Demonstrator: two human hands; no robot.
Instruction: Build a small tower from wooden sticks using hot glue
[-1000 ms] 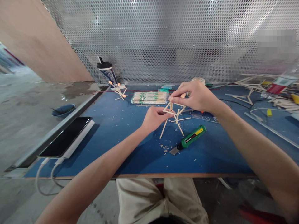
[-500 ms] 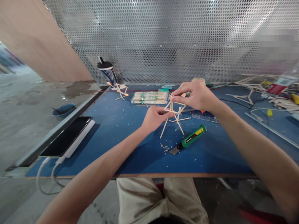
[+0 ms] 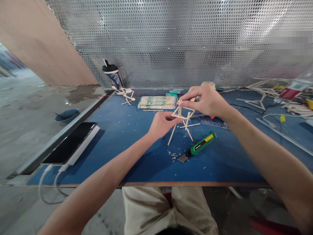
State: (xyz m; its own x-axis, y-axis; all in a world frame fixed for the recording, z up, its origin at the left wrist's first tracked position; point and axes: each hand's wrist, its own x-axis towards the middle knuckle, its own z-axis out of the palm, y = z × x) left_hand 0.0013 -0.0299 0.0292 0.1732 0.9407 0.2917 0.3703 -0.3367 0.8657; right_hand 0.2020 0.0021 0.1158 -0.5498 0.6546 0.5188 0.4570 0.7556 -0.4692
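A small frame of thin wooden sticks (image 3: 187,117) stands on splayed legs on the blue table. My left hand (image 3: 160,124) pinches its left side, thumb and fingers closed on a stick near the upper square. From above right, my right hand (image 3: 206,99) pinches the top of a short upright stick at that square; its fingertips partly hide the joint. In front of the frame lies a green utility knife (image 3: 202,143), blade out and pointing left, beside small wood shavings (image 3: 173,155).
Behind are a clear pack of sticks (image 3: 157,102), another small stick model (image 3: 126,96) and a lidded cup (image 3: 112,75) near the perforated metal panel (image 3: 166,39). A phone (image 3: 70,142) rests on a white block at left. Loose sticks (image 3: 299,109) and a bottle (image 3: 297,86) lie right.
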